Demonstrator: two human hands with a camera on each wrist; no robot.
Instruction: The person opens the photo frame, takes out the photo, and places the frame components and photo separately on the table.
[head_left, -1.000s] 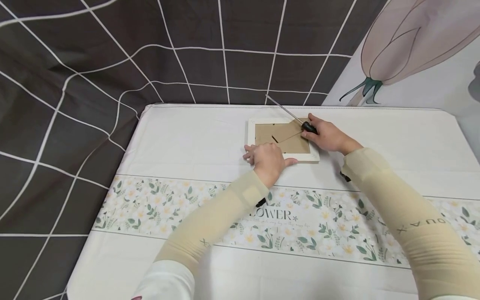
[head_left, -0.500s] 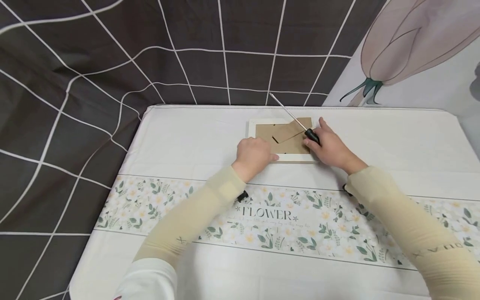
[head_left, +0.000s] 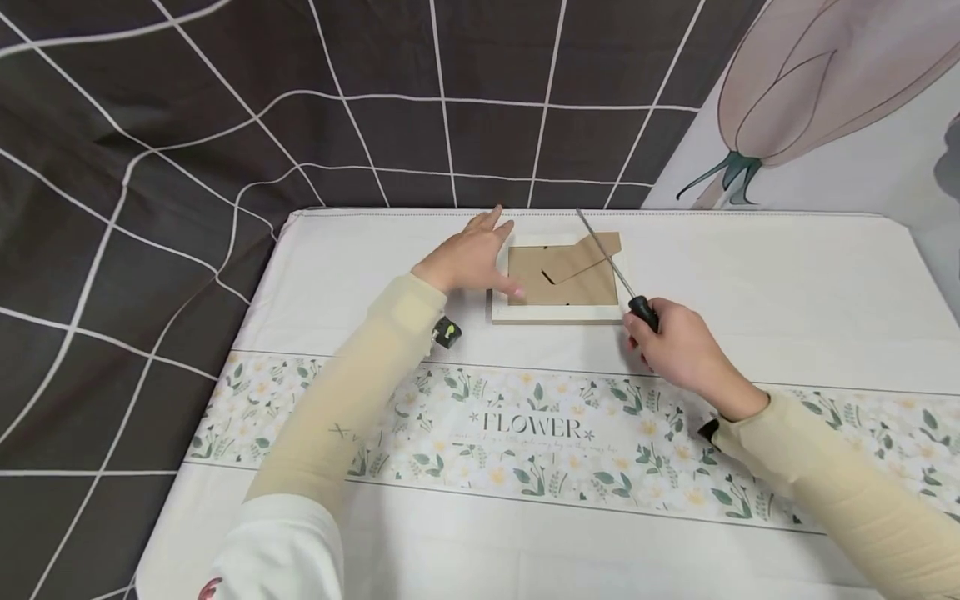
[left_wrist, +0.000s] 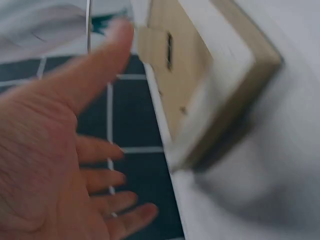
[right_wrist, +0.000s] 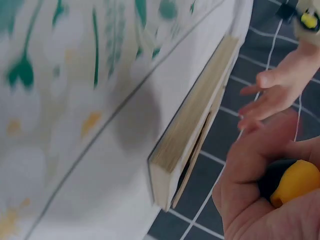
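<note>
Left hand [head_left: 471,254] spread near picture frame [head_left: 581,292], right hand [head_left: 684,346] gripping screwdriver [head_left: 642,310], yellow handle end [right_wrist: 299,181] seen only from right wrist

**Camera set: head and two wrists**

From the head: looks forward and down over the table [head_left: 600,550], farthest back.
From the left wrist: rolled sideways, looks close past the left hand [left_wrist: 62,150] at a corner of the white frame [left_wrist: 222,57].
From the right wrist: rolled oppositely, looks close along the near edge.
Shared by both wrists: white frame, left hand, dark gridded cloth [head_left: 495,142].
</note>
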